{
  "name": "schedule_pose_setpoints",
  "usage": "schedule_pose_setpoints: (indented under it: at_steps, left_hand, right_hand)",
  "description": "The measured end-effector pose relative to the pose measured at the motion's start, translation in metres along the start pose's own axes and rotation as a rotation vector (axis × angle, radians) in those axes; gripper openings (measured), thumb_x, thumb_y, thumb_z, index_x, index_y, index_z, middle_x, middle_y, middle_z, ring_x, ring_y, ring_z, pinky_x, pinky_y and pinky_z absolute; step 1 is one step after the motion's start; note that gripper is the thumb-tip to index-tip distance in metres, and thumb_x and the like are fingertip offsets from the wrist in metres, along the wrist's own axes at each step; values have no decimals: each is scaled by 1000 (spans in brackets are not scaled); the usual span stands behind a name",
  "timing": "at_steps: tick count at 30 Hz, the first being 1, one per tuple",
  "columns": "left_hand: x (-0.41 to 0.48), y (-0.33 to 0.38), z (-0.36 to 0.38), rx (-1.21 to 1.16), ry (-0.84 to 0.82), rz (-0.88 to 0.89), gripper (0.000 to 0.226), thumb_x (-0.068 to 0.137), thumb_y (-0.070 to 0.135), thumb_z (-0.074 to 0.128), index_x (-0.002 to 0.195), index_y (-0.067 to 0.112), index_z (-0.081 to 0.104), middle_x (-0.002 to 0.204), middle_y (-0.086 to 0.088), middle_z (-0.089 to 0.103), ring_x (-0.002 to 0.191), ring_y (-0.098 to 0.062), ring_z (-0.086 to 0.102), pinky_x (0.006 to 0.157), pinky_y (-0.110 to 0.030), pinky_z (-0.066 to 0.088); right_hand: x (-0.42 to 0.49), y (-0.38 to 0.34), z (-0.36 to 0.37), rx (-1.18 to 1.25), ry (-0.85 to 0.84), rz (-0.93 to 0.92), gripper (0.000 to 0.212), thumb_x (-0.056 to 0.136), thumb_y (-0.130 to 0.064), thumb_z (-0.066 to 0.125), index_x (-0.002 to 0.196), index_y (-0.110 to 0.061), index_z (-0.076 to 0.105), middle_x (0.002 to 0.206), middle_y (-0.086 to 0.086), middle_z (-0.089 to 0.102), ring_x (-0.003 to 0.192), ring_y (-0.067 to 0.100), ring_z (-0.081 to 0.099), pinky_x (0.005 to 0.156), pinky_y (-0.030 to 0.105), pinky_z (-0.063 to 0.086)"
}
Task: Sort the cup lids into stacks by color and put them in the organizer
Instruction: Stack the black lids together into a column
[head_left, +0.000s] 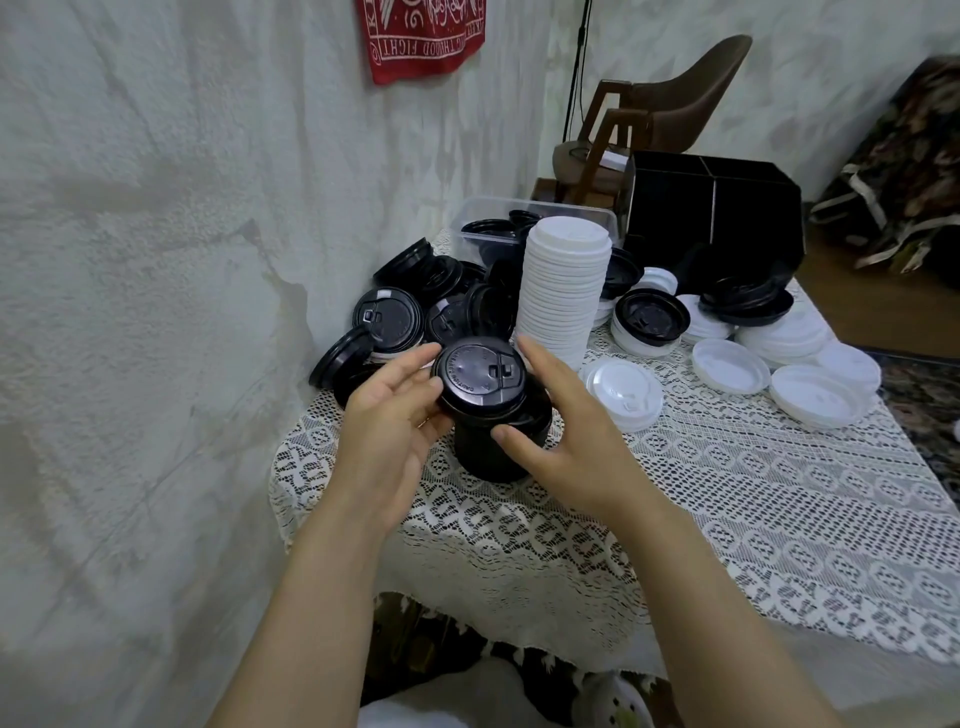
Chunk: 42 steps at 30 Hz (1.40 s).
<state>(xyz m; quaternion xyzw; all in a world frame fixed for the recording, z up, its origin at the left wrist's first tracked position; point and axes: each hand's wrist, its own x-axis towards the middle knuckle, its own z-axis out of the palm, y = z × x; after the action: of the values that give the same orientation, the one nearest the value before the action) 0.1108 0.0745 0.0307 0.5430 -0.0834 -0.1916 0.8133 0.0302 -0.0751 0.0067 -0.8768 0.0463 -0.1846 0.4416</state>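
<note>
Black lid stack (496, 441) stands on the desk (727, 493), near left, before the white stack (563, 291). Lids are judged light, thin, springy and slick, best taken by the rims. The top lid (480, 374) is cupped at its rim by the left grip (395, 410). The right grip (561, 431) is spread, thumb against the stack. Embossed lid writing cannot be read; "FIGHT" is legible on the red cloth (421, 41).
</note>
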Motion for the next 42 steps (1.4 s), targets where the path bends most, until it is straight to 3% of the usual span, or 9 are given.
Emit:
schedule_pose_setpoints:
  at_steps: [6,11,18,22,26,29,32,35,42]
  left_hand:
    - [9,-1,7,-37,5,8,24,97,3,49,120,6,57,95,-8,74,88,-17,71,75,-26,57]
    - [11,-4,11,8,99,74,17,96,9,54,110,3,60,83,-1,74,79,-14,70,74,-28,58]
    - [-4,-1,16,-2,-36,70,34,89,-5,57,120,9,59,116,-13,67,104,-23,67,78,-27,57]
    - [-4,3,17,-154,-90,36,31,94,-5,48,119,9,58,108,-13,70,97,-21,69,79,-28,58]
    - [-2,4,16,-181,-126,26,27,96,0,48,119,10,57,89,-8,73,85,-19,69,75,-28,58]
    - [0,1,15,-29,-11,113,21,96,5,52,114,13,59,91,-5,72,82,-14,68,70,-24,56]
    - [3,-5,8,340,120,210,24,95,6,54,113,18,63,104,2,69,93,-5,66,81,-22,54]
    - [2,-8,4,493,20,122,33,95,3,52,121,19,64,114,11,66,107,2,60,93,-19,47]
    - [-1,-9,6,502,-132,56,48,94,-4,40,105,33,69,103,14,72,103,0,63,89,-19,48]
  right_hand:
    - [-1,-1,0,62,-20,20,81,82,-31,76,148,-38,30,153,-15,34,140,-2,26,118,31,25]
    - [3,-1,2,62,113,4,76,75,-28,83,141,-31,45,137,-16,48,129,-6,39,111,24,34]
    - [5,-4,9,78,280,-52,80,65,-25,89,136,-15,53,115,-12,43,111,-15,40,96,3,32]
    - [2,-7,4,135,191,-84,72,67,-27,87,132,-21,56,127,-11,44,120,-11,40,99,4,31]
    - [3,-10,0,149,119,-73,69,70,-30,85,133,-27,56,142,-14,46,133,-3,38,110,16,32]
    - [3,-11,0,131,184,-66,65,73,-24,84,132,-23,57,136,-14,48,128,-6,41,107,13,34]
    - [5,-5,0,60,243,-17,63,78,-23,79,136,-22,54,135,-18,44,123,-15,37,102,2,27]
    - [5,0,1,30,197,26,62,82,-26,76,139,-25,51,142,-17,38,128,-11,31,102,-2,20]
    - [4,3,11,-26,123,-20,53,83,-28,71,134,-28,57,136,-15,40,119,-21,31,101,-2,20]
